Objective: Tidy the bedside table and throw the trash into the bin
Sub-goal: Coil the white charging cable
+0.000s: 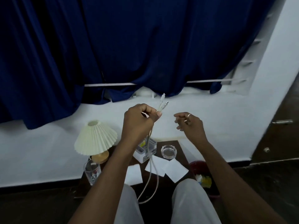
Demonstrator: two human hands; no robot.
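Lamp (95,139), glass (91,170) and ashtray (168,151) crowd table (181,147).

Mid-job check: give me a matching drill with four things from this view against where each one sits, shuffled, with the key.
Things:
1. cable
2. lamp
3. glass ashtray
4. red bin

Places:
a. on the floor, right of the table
b. gripped in the left hand
c. far left corner of the bedside table
d. on the table, right of the clear box

Pairs: 1-b, 2-c, 3-d, 4-a
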